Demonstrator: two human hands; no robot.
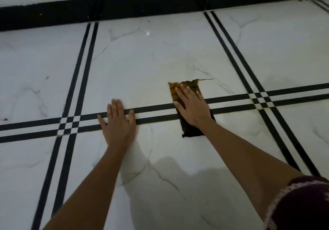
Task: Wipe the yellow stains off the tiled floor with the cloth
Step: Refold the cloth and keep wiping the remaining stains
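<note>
A folded dark brown cloth (pixel 191 132) with a yellow-stained far end lies flat on the white marble floor tile (pixel 142 66), across the double black stripe. My right hand (pixel 193 108) presses on it with straight, spread fingers, and a loose thread trails from its far right corner. My left hand (pixel 118 123) rests flat on the floor to the left, fingers straight over the black stripe. Thin yellow marks (pixel 259 107) show along the grout at the stripe crossing to the right of the cloth.
A black skirting band (pixel 124 7) runs along the wall at the far edge of the floor. Double black stripes (pixel 78 80) cross the tiles on the left and right. A dark patterned garment (pixel 300 205) fills the bottom right corner.
</note>
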